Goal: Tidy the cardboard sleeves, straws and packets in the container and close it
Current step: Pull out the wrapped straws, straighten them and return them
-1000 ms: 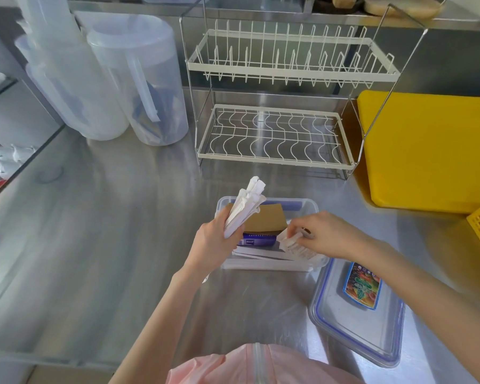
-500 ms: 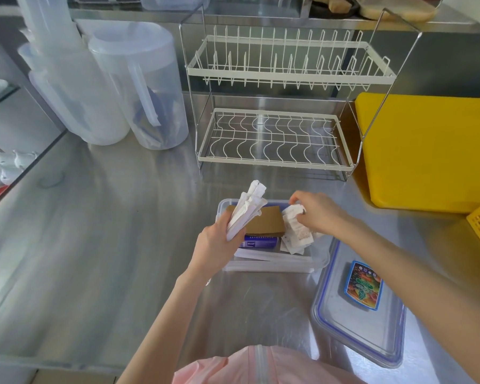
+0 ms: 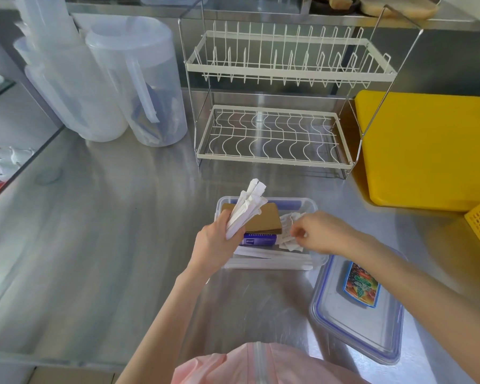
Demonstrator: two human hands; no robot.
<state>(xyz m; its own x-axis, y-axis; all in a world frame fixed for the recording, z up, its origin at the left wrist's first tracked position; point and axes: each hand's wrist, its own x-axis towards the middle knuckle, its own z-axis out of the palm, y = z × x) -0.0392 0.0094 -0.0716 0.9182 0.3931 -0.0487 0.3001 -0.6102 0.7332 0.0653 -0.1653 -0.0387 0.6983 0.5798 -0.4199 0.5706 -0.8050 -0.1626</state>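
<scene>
Clear container (image 3: 308,203), open on the steel counter, lies beneath both hands; its lid (image 3: 355,322) rests nearer the body than the right hand. Cardboard sleeves (image 3: 266,221) stand between the hands. Advisably, the packets are settled flat first, leaving room for the straws below the rim. Left hand (image 3: 215,245) is clamped around a bundle of wrapped straws (image 3: 247,209), tilted upward. Right hand (image 3: 322,231), fingers curled nearly together, touches loose white packets (image 3: 287,225).
</scene>
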